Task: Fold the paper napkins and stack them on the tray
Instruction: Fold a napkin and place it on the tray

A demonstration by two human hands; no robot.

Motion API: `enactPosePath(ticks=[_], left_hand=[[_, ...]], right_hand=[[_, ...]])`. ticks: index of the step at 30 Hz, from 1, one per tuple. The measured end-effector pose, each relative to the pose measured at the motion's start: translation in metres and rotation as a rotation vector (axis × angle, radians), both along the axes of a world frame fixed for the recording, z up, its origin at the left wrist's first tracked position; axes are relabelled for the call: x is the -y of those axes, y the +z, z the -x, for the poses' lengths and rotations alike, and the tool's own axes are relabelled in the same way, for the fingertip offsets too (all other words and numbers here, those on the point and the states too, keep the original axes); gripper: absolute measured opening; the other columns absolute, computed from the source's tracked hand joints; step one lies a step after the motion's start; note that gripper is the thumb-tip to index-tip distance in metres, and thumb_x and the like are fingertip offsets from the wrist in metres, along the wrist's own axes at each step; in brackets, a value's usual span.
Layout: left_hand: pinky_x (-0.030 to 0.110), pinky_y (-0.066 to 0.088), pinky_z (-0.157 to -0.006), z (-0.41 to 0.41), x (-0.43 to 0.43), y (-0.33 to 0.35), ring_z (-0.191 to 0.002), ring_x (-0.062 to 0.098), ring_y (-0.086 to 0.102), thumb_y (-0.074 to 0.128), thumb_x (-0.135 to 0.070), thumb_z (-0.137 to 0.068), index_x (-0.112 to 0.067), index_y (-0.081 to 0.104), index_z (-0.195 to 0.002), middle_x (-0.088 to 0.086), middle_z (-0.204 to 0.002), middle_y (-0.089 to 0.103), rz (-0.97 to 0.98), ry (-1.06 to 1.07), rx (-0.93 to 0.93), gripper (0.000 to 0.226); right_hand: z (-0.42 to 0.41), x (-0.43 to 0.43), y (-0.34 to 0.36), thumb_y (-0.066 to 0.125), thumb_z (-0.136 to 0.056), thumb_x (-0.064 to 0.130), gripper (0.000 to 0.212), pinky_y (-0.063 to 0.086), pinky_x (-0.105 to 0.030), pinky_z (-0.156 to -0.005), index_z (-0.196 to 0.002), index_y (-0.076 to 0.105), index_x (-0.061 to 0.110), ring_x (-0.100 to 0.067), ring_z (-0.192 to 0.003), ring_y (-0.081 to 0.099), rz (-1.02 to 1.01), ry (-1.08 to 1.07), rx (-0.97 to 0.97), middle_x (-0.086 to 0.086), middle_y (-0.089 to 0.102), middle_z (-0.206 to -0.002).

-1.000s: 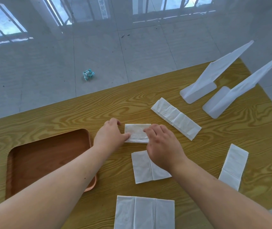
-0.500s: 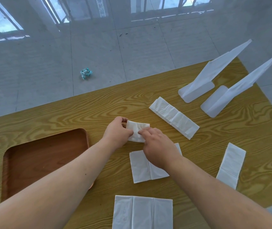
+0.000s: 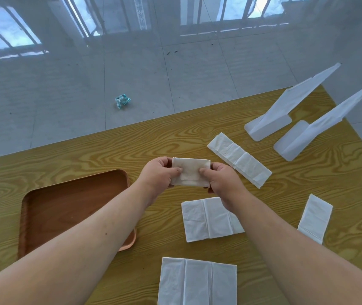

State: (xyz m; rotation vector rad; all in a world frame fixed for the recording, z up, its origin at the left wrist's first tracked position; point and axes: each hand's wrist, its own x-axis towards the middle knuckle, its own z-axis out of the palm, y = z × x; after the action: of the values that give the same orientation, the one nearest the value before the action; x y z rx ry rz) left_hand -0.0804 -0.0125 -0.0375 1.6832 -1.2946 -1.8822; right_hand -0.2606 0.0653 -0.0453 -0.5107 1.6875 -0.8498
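Folded napkin (image 3: 190, 171) lifted off table (image 3: 87, 159) — hands (image 3: 190, 179) pinch ends, long axis left-right.

nearest napkin (image 3: 197, 282) cut off by bottom edge, tray (image 3: 76, 194) partly behind forearm

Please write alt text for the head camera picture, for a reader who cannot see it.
Both hands, left hand and right hand, hold a small folded napkin above a wooden table. A brown tray lies left; four more napkins lie around.

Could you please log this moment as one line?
phase: fold done, lifted | left hand + right hand: pinching folded napkin | tray: no napkins | next: likely place on tray
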Motion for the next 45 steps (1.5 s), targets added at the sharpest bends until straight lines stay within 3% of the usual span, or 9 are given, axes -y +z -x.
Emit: enactPosePath(ticks=[1, 5, 8, 11, 15, 24, 36, 45], left_hand=[[0.027, 0.058, -0.061, -0.006, 0.000, -0.001, -0.072, 0.016, 0.069, 0.079, -0.012, -0.091, -0.014, 0.076, -0.090, 0.001, -0.082, 0.077, 0.060, -0.021, 0.082, 0.003], [0.035, 0.048, -0.055, -0.038, 0.001, -0.009, -0.052, 0.008, 0.057, 0.080, -0.047, -0.087, -0.024, 0.077, -0.077, -0.006, -0.065, 0.072, 0.213, -0.172, 0.373, 0.025], [0.037, 0.052, -0.058, -0.060, -0.001, -0.009, -0.060, 0.010, 0.062, 0.074, -0.046, -0.090, -0.030, 0.077, -0.078, -0.007, -0.072, 0.074, 0.219, -0.185, 0.437, 0.020], [0.029, 0.043, -0.055, -0.086, -0.003, -0.006, -0.057, 0.008, 0.060, 0.074, -0.047, -0.088, -0.030, 0.075, -0.073, -0.012, -0.064, 0.069, 0.243, -0.160, 0.498, 0.023], [0.028, 0.039, -0.051, -0.120, -0.008, -0.002, -0.055, 0.008, 0.060, 0.072, -0.052, -0.086, -0.028, 0.072, -0.070, -0.012, -0.058, 0.066, 0.264, -0.138, 0.589, 0.029], [0.029, 0.041, -0.052, -0.187, -0.023, 0.007, -0.065, 0.009, 0.064, 0.066, -0.046, -0.086, -0.029, 0.069, -0.073, -0.009, -0.070, 0.071, 0.235, -0.044, 0.652, 0.022], [0.031, 0.040, -0.055, -0.265, -0.039, 0.009, -0.074, 0.010, 0.063, 0.067, -0.043, -0.089, -0.028, 0.068, -0.068, -0.010, -0.075, 0.069, 0.321, 0.041, 0.691, 0.025], [0.032, 0.043, -0.061, -0.296, -0.046, 0.001, -0.080, 0.009, 0.063, 0.065, -0.046, -0.089, -0.031, 0.069, -0.076, -0.011, -0.082, 0.069, 0.311, 0.054, 0.718, 0.020]], right_hand=[[-0.004, 0.001, 0.000, 0.066, -0.094, 0.022, 0.011, 0.049, -0.024, -0.054, -0.096, 0.077, 0.022, -0.008, -0.064, 0.064, 0.004, 0.005, -0.016, 0.004, 0.076, -0.080], [-0.022, 0.009, 0.004, 0.069, -0.092, 0.020, 0.011, 0.045, -0.020, -0.044, -0.088, 0.078, 0.017, -0.005, -0.051, 0.057, 0.002, 0.061, -0.080, 0.005, 0.072, -0.068], [-0.038, 0.014, 0.007, 0.066, -0.093, 0.021, 0.016, 0.046, -0.026, -0.050, -0.085, 0.077, 0.012, -0.011, -0.056, 0.057, -0.023, 0.142, -0.152, -0.001, 0.069, -0.069], [-0.058, 0.018, 0.009, 0.064, -0.090, 0.019, 0.022, 0.043, -0.035, -0.056, -0.086, 0.071, -0.002, -0.019, -0.059, 0.052, -0.025, 0.236, -0.223, -0.008, 0.062, -0.067], [-0.086, 0.023, 0.008, 0.064, -0.087, 0.021, 0.027, 0.037, -0.035, -0.054, -0.084, 0.066, -0.006, -0.018, -0.056, 0.046, -0.009, 0.370, -0.365, -0.008, 0.060, -0.065], [-0.154, 0.032, 0.012, 0.066, -0.086, 0.026, 0.018, 0.038, -0.029, -0.049, -0.076, 0.068, 0.010, -0.012, -0.050, 0.047, 0.030, 0.509, -0.451, 0.005, 0.055, -0.056], [-0.232, 0.032, 0.014, 0.062, -0.087, 0.034, 0.022, 0.049, -0.033, -0.055, -0.067, 0.065, 0.026, -0.010, -0.065, 0.062, 0.188, 0.605, -0.635, 0.008, 0.066, -0.062], [-0.266, 0.033, 0.011, 0.062, -0.088, 0.030, 0.020, 0.052, -0.036, -0.058, -0.069, 0.065, 0.024, -0.016, -0.065, 0.063, 0.195, 0.657, -0.627, 0.005, 0.068, -0.065]])
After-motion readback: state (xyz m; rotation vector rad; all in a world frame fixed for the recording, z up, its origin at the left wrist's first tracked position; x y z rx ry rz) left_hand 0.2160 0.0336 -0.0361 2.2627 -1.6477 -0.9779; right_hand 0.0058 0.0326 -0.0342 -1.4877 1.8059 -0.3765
